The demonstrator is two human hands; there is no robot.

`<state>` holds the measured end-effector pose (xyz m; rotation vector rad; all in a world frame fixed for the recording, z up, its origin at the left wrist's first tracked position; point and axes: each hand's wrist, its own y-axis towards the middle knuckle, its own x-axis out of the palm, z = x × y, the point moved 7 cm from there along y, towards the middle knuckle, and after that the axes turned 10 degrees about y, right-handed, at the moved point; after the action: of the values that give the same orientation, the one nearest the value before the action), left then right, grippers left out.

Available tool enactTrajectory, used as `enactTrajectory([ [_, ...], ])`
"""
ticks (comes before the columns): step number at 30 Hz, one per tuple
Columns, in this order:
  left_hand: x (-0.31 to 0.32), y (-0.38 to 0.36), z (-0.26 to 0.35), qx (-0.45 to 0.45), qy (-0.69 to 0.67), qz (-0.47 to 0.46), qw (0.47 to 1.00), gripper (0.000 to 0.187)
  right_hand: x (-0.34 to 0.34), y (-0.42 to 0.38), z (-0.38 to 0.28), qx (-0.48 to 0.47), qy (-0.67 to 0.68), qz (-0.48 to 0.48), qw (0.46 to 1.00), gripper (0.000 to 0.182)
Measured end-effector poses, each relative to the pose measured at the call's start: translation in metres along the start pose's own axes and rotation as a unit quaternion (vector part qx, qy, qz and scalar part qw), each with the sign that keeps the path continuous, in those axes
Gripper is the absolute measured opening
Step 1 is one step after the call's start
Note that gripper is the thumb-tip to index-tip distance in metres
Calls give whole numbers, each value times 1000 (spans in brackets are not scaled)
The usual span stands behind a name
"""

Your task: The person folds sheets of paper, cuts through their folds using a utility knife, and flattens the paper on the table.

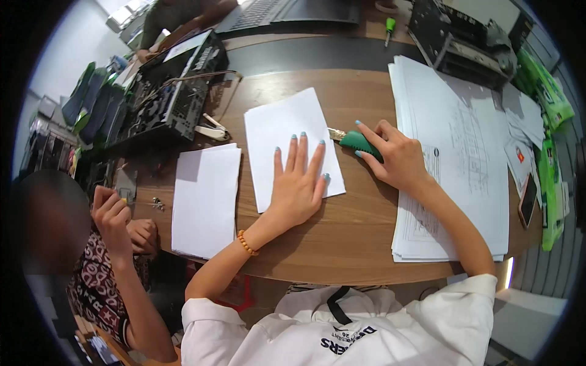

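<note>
A folded-looking white sheet point(278, 128) lies at a slant on the wooden table point(360, 238). My left hand point(297, 183) rests flat on it with fingers spread, a beaded bracelet at the wrist. To the right, my right hand point(397, 155) holds a green-handled cutter point(361, 144), its metal end touching or very near the sheet's right edge. A stack of blank white paper point(206, 204) lies left of my left hand. Right of my right hand lies a thick pile of large printed sheets point(448, 152).
An open computer case point(183, 91) stands at the back left, another metal unit point(464, 46) at the back right. A laptop point(268, 15) and green screwdriver point(389, 27) are behind. A phone point(527, 201) lies right. People sit left and across the table.
</note>
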<state>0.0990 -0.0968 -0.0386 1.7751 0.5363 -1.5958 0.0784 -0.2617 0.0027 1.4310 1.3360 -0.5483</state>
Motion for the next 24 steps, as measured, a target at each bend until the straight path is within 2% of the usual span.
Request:
enactTrajectory([
  [6, 0, -2, -3, -24, 16, 14, 999, 55, 4, 15, -3, -24, 10, 16, 1000, 44],
  [14, -16, 6, -10, 3, -35, 22, 999, 52, 1, 5, 6, -37, 33, 20, 999, 45],
  [16, -17, 25, -23, -30, -151, -192, 969, 47, 4, 4, 6, -17, 32, 3, 999, 44],
  [17, -23, 35, -28, -76, -130, -201, 968, 43, 3, 3, 3, -14, 26, 1, 1000, 44],
  [18, -9, 37, -31, -76, -132, -200, 968, 43, 3, 3, -1, -15, 24, -1, 1000, 44],
  [19, 2, 44, -39, -73, -69, -51, 994, 46, 4, 2, -4, -9, 7, 2, 1000, 44],
  [20, 6, 44, -41, -69, -5, 100, 993, 49, 4, 0, -5, -3, -12, 3, 1000, 43],
  [21, 23, 43, -40, -56, 18, 75, 995, 56, 5, -3, -5, -1, -13, 0, 1000, 43],
  [24, 24, 44, -40, -68, -17, 30, 997, 59, 5, -8, -2, 8, -8, -4, 1000, 43],
])
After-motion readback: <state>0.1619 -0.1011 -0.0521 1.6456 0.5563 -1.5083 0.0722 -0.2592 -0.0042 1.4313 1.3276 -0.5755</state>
